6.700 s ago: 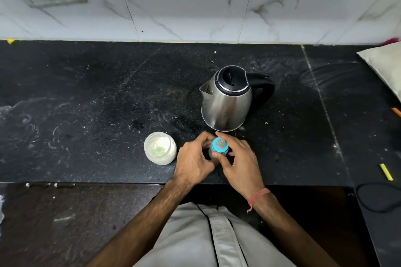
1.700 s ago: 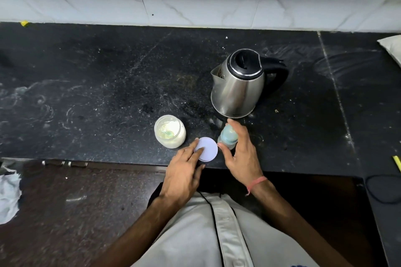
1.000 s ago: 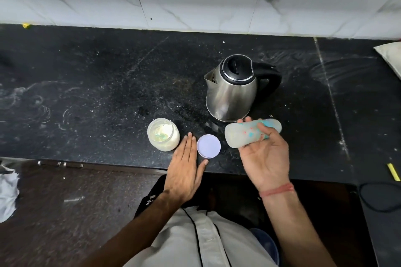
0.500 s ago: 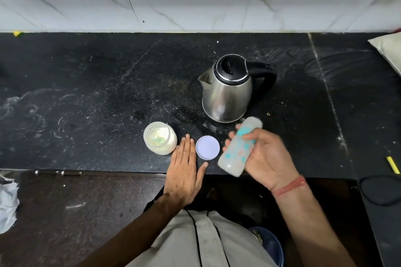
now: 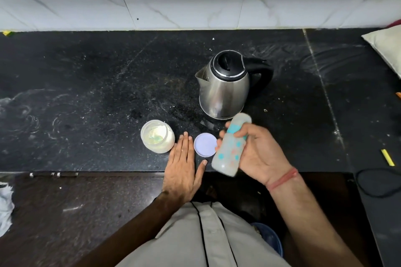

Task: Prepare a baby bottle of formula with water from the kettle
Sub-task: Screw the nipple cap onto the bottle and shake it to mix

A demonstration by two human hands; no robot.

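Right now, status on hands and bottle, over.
Right hand grips the baby bottle, tilted above the counter edge. Left hand flat between open jar and its lid. Kettle shut, nothing blocking.

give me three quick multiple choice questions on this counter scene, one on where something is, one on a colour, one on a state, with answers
1. Where does the round lid lie?
A. between the left hand and the baby bottle
B. on top of the kettle
C. behind the jar

2. What colour is the kettle handle?
A. white
B. black
C. red

3. How is the baby bottle right now?
A. standing on the counter
B. lying in the jar
C. held tilted in the right hand, off the counter

Answers: 1 A, the lid sits flat by the left fingers, the bottle just right of it. 2 B, a black handle curves off the steel body. 3 C, right fingers wrap round it above the counter edge.
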